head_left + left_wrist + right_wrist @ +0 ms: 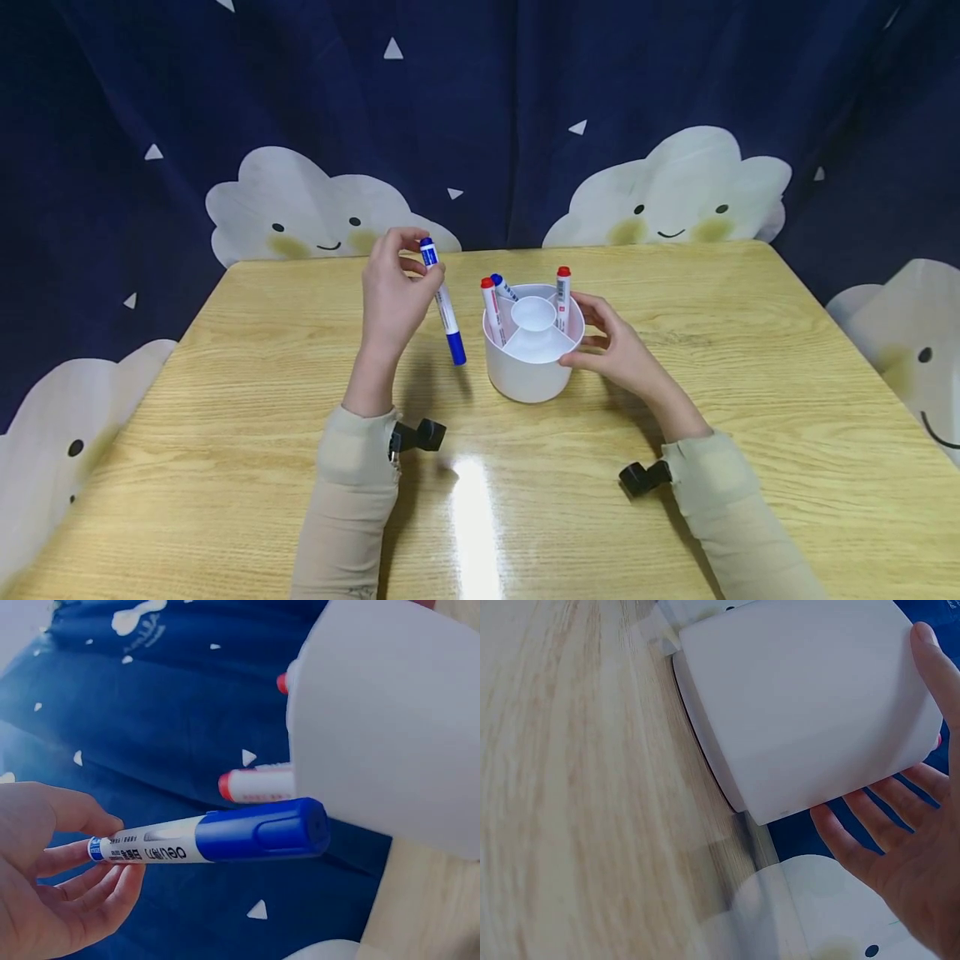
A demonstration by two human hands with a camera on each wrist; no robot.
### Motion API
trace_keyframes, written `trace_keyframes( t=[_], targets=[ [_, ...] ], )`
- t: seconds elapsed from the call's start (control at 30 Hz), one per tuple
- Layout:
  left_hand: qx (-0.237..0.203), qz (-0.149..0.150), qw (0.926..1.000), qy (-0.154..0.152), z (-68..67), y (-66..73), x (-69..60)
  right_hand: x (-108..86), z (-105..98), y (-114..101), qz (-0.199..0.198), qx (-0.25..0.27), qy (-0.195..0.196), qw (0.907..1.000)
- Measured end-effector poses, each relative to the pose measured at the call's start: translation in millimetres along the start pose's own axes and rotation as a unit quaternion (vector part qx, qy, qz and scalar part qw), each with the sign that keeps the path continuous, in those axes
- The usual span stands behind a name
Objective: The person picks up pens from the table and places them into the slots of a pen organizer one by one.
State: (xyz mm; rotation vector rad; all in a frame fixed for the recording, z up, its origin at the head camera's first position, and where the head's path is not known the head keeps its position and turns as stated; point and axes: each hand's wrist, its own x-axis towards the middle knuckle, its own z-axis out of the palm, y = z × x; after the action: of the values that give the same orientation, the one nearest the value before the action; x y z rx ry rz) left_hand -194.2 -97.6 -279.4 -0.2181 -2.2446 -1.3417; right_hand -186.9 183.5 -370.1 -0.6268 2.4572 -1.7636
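Observation:
Tilted above the table, a blue whiteboard marker (446, 310) is pinched near its upper end by my left hand (395, 296). Its thick blue cap (262, 829) points down toward the table. To its right stands a round white pen organizer (527, 379) with a round middle cup and divided outer compartments. My right hand (618, 346) holds the organizer's right side, thumb at the front rim and fingers round the back. A red-capped marker (492, 307) and another blue marker (504, 287) lean in its left compartment. A second red-capped marker (563, 296) stands on the right.
The organizer rests on a light wooden table (247, 375). Behind the table hangs a dark blue curtain (480, 125) with smiling clouds and white triangles. Each sleeve carries a small black wrist camera, the left one (429, 435) and the right one (636, 480).

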Motion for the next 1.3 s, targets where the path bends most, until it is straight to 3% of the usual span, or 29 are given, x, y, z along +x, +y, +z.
trace_keyframes(
  t=[0.4,0.73,1.13,1.3],
  targets=[
    [-0.042,0.054,0.997,0.034,7.2,28.2,-1.0,-0.3,0.7,-1.5,-0.002,0.002,0.001,1.0],
    [-0.096,0.092,0.9895,0.057,20.9,31.2,-9.3,-0.4,0.9,-2.4,0.006,0.0,0.002,1.0],
    [-0.145,0.115,0.9814,0.051,24.2,36.9,-15.8,-0.3,0.7,-1.8,0.0,0.003,0.003,1.0],
    [-0.145,0.124,0.9812,0.025,24.2,36.7,-17.3,0.0,0.7,-1.2,-0.003,0.002,0.002,1.0]
  ],
)
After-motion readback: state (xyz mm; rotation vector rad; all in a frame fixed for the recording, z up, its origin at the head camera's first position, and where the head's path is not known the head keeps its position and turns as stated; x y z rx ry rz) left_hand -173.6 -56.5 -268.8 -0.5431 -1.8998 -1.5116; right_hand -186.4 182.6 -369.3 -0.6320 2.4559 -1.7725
